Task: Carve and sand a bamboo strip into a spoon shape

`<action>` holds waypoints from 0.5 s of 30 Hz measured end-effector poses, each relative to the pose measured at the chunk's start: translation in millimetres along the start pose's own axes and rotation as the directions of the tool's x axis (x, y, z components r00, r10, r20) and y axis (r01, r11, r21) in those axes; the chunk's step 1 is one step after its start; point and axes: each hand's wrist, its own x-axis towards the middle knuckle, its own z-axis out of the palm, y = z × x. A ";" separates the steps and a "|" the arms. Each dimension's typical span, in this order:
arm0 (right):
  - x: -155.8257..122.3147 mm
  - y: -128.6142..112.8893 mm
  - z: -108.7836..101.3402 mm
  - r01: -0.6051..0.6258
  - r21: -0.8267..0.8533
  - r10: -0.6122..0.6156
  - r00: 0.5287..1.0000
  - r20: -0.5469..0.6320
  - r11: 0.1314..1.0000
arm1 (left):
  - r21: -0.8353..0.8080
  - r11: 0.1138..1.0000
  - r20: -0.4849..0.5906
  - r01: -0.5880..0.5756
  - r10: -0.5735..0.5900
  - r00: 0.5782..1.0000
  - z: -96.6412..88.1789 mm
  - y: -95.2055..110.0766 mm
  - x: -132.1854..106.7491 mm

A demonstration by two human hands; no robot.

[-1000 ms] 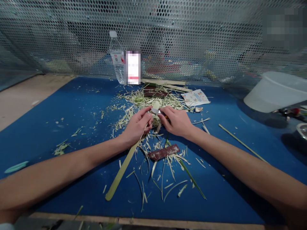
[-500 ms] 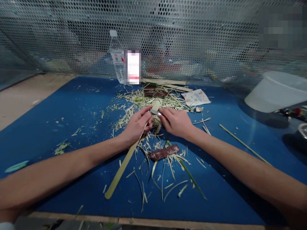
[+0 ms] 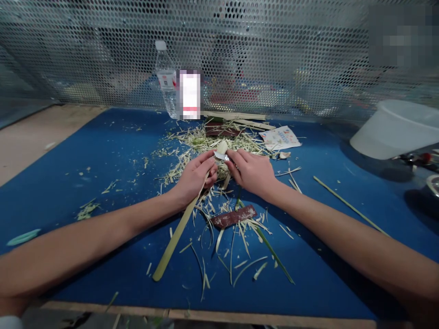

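Note:
A long flat bamboo strip (image 3: 174, 242) slants up from the lower left, and my left hand (image 3: 196, 177) is closed around its upper part. Its pale far end fans out just beyond my fingers. In my right hand (image 3: 253, 172) is a small knife (image 3: 220, 156), pinched between thumb and fingers; its bright blade lies across the strip close to my left fingertips. The handle is hidden in my grip. Beneath both hands spreads a heap of bamboo shavings (image 3: 185, 167). A dark red-brown block (image 3: 234, 216), dusted with scraps, lies nearer me.
On the blue mat (image 3: 113, 256), a water bottle (image 3: 166, 87) and a blurred phone (image 3: 190, 93) stand by the perforated metal screen (image 3: 274, 59). A printed packet (image 3: 281, 138) and white tub (image 3: 394, 132) are at right. A thin stick (image 3: 350, 205) lies beside my right forearm.
The knife blade has turned slightly against the strip, with both hands shifting only a little. The strip's near end has moved slightly up and right.

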 end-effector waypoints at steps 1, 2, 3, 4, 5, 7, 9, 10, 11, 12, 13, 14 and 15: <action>0.0 0.2 0.0 -0.003 -0.012 0.003 1.000 -0.003 1.000 | 0.000 1.000 0.001 -0.002 0.002 1.000 0.0 -0.2 0.5; 0.0 0.4 0.0 -0.004 -0.023 0.003 1.000 -0.008 1.000 | 0.001 1.000 0.003 -0.004 0.004 1.000 0.1 -0.3 0.8; 0.1 0.7 -0.2 -0.001 -0.034 0.001 1.000 -0.012 0.999 | 0.002 1.000 0.004 -0.007 0.007 1.000 0.3 -0.2 0.9; 0.2 1.0 -0.4 0.004 -0.045 -0.005 1.000 -0.018 0.999 | 0.004 1.000 0.005 -0.009 0.009 1.000 0.7 0.0 0.8; 0.4 1.3 -0.6 0.011 -0.055 -0.012 1.000 -0.021 0.998 | 0.005 1.000 0.006 -0.012 0.012 1.000 1.1 0.3 0.6; 0.7 1.4 -1.1 0.018 -0.071 -0.020 1.000 -0.024 0.997 | 0.002 1.000 0.000 -0.015 0.015 1.000 2.3 1.0 0.1; 0.8 0.8 -1.6 0.011 -0.082 -0.012 1.000 -0.018 0.997 | -0.003 1.000 -0.010 -0.012 0.012 1.000 3.3 1.5 0.3; 0.8 0.3 -1.8 0.006 -0.085 -0.007 1.000 -0.014 0.996 | -0.006 1.000 -0.014 -0.010 0.010 1.000 3.6 1.8 0.6; 0.8 -0.2 -2.0 0.000 -0.087 -0.001 1.000 -0.007 0.996 | -0.008 1.000 -0.016 -0.009 0.009 1.000 3.9 1.9 0.9; 0.9 -0.4 -2.0 -0.004 -0.085 0.004 1.000 0.001 0.996 | -0.010 1.000 -0.016 -0.008 0.008 1.000 3.9 2.0 1.3; 1.0 -0.3 -1.8 -0.005 -0.078 0.006 1.000 0.011 0.997 | -0.012 1.000 -0.016 -0.009 0.009 1.000 3.8 2.0 1.5; 1.2 0.4 -1.4 -0.009 -0.068 0.011 1.000 0.027 0.998 | -0.013 1.000 -0.017 -0.011 0.011 1.000 3.5 1.8 1.4; 1.5 1.7 -0.7 -0.031 -0.057 0.033 0.999 0.043 0.998 | -0.013 1.000 -0.020 -0.012 0.011 1.000 3.0 1.6 1.1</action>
